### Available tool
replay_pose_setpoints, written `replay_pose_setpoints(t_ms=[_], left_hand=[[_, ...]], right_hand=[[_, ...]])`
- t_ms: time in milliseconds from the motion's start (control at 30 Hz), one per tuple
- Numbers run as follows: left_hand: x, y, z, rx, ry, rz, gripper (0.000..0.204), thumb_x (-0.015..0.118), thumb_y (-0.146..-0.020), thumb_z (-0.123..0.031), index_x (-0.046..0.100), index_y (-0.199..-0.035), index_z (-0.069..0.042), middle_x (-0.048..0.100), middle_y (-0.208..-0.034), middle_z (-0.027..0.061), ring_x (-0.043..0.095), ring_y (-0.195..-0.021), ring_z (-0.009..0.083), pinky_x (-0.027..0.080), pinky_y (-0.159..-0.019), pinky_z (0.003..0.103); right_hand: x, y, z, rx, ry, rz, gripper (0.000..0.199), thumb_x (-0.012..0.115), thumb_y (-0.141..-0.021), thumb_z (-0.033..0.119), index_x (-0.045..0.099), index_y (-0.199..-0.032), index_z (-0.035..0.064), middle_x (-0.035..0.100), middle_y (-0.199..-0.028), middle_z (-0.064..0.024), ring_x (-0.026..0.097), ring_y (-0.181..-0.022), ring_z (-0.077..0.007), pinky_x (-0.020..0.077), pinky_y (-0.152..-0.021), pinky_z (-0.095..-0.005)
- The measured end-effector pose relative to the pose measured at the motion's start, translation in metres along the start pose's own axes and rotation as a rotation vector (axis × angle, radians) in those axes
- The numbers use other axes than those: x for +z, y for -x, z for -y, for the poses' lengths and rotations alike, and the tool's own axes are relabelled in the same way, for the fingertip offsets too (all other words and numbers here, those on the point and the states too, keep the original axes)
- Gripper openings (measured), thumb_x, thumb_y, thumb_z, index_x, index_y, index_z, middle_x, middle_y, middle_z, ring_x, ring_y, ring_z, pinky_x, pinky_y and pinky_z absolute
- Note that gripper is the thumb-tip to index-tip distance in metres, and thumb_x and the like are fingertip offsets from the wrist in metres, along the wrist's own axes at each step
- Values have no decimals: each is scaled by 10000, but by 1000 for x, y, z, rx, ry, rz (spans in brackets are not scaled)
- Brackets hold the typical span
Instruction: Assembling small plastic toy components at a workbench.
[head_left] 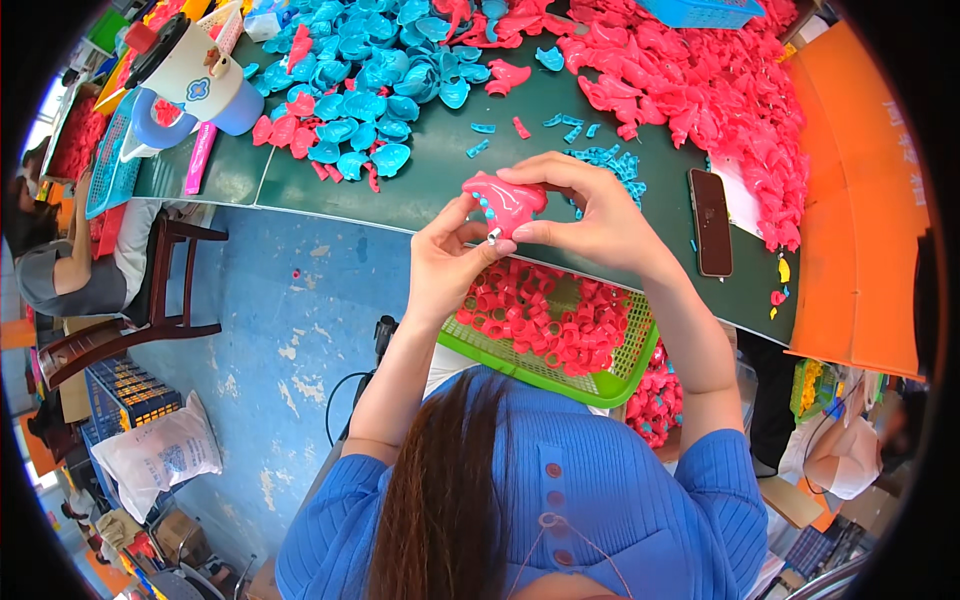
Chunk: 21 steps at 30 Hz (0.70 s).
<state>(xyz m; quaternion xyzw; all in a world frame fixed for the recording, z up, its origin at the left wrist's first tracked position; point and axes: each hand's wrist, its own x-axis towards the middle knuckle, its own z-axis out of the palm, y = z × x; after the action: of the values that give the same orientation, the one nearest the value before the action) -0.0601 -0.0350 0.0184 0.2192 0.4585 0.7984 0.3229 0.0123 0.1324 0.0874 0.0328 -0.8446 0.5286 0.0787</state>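
Holding pink toy shell [503, 194] lengthwise left-right, left hand [445, 262], right hand [590, 215] grip closed on it.

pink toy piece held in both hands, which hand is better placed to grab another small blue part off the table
Right, probably: the right hand sits beside the small blue parts; the left hand supports the pink piece from below.

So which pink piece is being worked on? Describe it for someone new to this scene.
Start at the green table and go to its near edge, above the green basket. The pink piece sits between both hands there. Alone among the pink parts, it is lifted off the piles and has small blue bits along one edge.
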Motion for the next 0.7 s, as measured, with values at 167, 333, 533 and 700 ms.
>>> replay_pose_setpoints(t_ms=[167, 333, 533, 700], left_hand=[[-2, 0, 5, 41, -52, 7, 503, 634, -726, 123, 460, -1196, 95, 481, -1107, 93, 599, -816, 115, 528, -703, 224], [4, 2, 4, 155, -88, 0, 505, 640, -721, 126, 461, -1193, 97, 482, -1088, 93, 604, -802, 116, 528, -675, 222], [1, 3, 9, 72, -75, 1, 493, 639, -765, 49, 457, -1223, 63, 553, -978, 80, 602, -773, 109, 528, -627, 226], [-2, -5, 3, -113, 129, 33, 444, 591, -869, -230, 474, -1231, -1, 612, -854, 51, 606, -712, 103, 522, -575, 217]], right_hand=[[2, 5, 2, 116, -161, -18, 475, 730, -694, 66, 567, -1132, -21, 567, -1059, -92, 557, -1003, -177, 424, -932, -317], [5, 10, 6, 128, -167, -42, 476, 732, -699, 67, 562, -1131, -39, 568, -1038, -92, 561, -991, -167, 425, -934, -318], [6, 16, 7, 156, -126, -76, 464, 709, -742, 117, 554, -1158, -18, 561, -1040, -95, 550, -984, -163, 423, -912, -306], [3, 22, 9, 65, -2, -75, 502, 679, -770, 143, 516, -1234, 39, 510, -1121, -116, 489, -1068, -194, 393, -923, -313]])
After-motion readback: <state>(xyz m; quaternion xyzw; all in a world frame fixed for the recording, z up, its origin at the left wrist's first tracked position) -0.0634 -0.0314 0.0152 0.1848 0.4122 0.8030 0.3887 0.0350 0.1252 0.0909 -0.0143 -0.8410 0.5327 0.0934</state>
